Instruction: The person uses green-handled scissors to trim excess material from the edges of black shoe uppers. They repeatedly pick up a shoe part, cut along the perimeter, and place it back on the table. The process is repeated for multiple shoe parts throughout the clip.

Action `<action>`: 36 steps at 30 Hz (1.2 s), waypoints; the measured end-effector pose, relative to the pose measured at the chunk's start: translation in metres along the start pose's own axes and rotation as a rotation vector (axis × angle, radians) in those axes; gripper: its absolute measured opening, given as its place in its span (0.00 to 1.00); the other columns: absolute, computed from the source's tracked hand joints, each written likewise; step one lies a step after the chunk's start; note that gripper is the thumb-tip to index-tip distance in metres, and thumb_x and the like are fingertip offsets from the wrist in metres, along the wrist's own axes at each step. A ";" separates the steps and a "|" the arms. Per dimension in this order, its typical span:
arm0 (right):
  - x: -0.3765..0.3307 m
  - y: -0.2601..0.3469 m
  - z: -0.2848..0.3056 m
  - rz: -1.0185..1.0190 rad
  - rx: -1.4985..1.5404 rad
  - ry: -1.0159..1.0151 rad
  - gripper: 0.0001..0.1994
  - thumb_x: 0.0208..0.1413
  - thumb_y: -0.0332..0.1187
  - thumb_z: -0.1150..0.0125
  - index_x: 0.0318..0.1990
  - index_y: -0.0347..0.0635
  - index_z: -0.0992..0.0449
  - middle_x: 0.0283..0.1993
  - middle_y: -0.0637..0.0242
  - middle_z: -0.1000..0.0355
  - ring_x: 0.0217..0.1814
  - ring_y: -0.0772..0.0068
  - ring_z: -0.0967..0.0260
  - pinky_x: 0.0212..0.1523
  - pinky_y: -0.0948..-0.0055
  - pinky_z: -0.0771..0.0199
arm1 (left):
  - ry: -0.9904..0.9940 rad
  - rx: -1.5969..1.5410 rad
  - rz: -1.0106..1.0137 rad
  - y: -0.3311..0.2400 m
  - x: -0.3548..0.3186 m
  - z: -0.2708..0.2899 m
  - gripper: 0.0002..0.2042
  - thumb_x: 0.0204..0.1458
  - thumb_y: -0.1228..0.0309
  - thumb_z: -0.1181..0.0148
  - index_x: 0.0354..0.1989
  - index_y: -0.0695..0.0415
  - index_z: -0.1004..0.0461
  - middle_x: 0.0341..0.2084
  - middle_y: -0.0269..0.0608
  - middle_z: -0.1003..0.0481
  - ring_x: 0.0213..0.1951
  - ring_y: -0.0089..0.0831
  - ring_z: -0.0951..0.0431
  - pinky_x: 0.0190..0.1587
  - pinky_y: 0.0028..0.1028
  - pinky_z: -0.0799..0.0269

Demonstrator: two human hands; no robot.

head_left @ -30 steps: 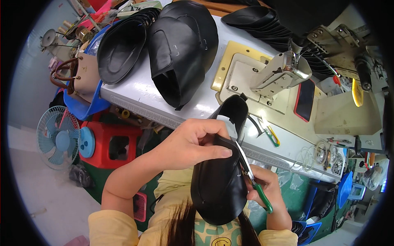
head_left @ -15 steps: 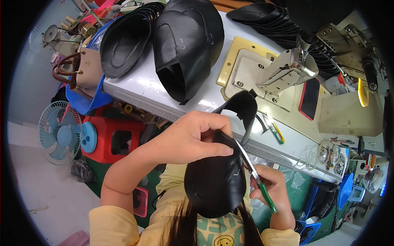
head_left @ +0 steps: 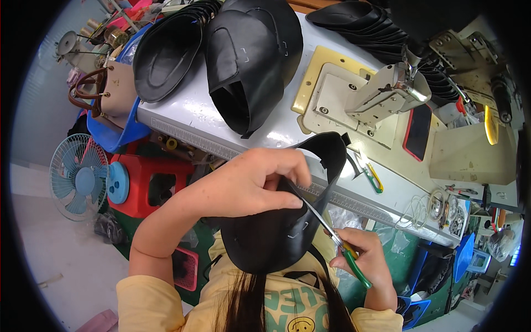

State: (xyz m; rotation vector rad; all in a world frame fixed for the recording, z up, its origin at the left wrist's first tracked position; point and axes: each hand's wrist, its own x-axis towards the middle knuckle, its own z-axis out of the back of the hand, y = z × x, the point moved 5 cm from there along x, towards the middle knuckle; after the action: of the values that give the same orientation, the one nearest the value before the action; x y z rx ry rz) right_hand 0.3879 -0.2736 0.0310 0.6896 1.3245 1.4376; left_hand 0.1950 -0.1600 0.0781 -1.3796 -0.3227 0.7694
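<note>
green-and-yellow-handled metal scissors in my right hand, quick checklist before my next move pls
1. Green-and-yellow-handled metal scissors held in the right hand: ok.
2. Curved black leather-like piece pinched by the left hand: ok, between thumb and fingers.
3. Scissor blades brought to the piece's edge: ok, they reach its upper part.
4. Left thumb well clear of the blades: not ok, its tip looks right beside them.
5. Exact opening between the blades: cannot tell.
6. Red-edged black phone away from the blades: ok, beyond on the table.
</note>
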 end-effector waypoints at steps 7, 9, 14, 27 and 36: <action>-0.008 -0.021 0.002 -0.020 0.221 0.031 0.28 0.33 0.42 0.26 0.42 0.35 0.26 0.23 0.66 0.36 0.23 0.77 0.42 0.24 0.79 0.43 | -0.353 -0.317 0.049 0.079 -0.017 0.019 0.25 0.47 0.71 0.43 0.55 0.63 0.40 0.44 0.42 0.32 0.39 0.25 0.30 0.42 0.24 0.32; -0.008 -0.027 0.001 -0.025 0.296 0.031 0.28 0.33 0.42 0.26 0.43 0.35 0.26 0.23 0.68 0.36 0.23 0.79 0.43 0.24 0.80 0.44 | -0.117 -0.728 0.218 0.124 -0.021 -0.007 0.23 0.50 0.68 0.44 0.53 0.66 0.38 0.45 0.45 0.31 0.45 0.29 0.29 0.46 0.27 0.31; -0.014 -0.032 0.004 -0.071 0.386 -0.059 0.28 0.33 0.41 0.26 0.44 0.37 0.26 0.23 0.71 0.37 0.23 0.83 0.45 0.23 0.82 0.47 | -0.081 -1.383 0.167 0.147 -0.030 -0.032 0.24 0.44 0.73 0.40 0.52 0.67 0.37 0.46 0.47 0.30 0.46 0.35 0.27 0.50 0.33 0.31; -0.013 -0.033 -0.004 -0.078 0.372 -0.083 0.33 0.33 0.47 0.28 0.45 0.32 0.28 0.25 0.71 0.37 0.26 0.83 0.42 0.27 0.84 0.43 | -0.299 -0.613 0.023 0.059 -0.048 0.027 0.26 0.36 0.81 0.37 0.49 0.64 0.35 0.41 0.40 0.28 0.44 0.27 0.29 0.48 0.27 0.34; -0.012 -0.024 -0.013 -0.227 0.692 -0.045 0.35 0.32 0.49 0.27 0.46 0.30 0.29 0.26 0.72 0.36 0.28 0.84 0.41 0.30 0.85 0.43 | -0.313 -0.513 0.004 0.051 -0.046 0.025 0.24 0.36 0.80 0.35 0.46 0.65 0.32 0.38 0.39 0.27 0.41 0.25 0.29 0.46 0.26 0.34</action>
State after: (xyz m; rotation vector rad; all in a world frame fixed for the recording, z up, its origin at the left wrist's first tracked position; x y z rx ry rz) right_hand 0.3866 -0.2925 0.0073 0.9657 1.8149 0.7602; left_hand 0.1306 -0.1709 0.0443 -1.7353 -0.8056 0.9481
